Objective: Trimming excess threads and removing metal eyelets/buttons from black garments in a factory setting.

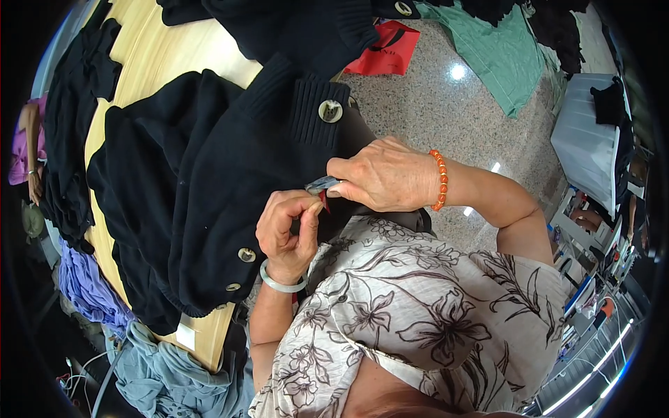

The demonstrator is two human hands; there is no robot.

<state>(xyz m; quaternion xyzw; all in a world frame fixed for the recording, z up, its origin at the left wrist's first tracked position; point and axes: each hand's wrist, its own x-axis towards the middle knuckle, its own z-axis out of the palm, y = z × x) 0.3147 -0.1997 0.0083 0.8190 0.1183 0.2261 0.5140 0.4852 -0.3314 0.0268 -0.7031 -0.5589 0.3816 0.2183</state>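
While seen from the head camera, the scene reads as follows.
Left hand (287, 233): fingers curled, pinching the black knit edge and a small red thing; pale bangle on the wrist.
Right hand (383, 174): clenched around a small grey metal tool (322, 184), its tip meeting the left fingertips; orange bead bracelet (440, 180) on the wrist.
Black cardigan (202, 174): spread on the wooden tabletop (209, 341), large pale buttons (330, 111) showing, hem touching both hands.
Containers: a red bag (387, 49) lies on the speckled floor, contents hidden.
Elsewhere: green cloth (498, 49) on the floor, purple fabric (87, 285) beside the tabletop.
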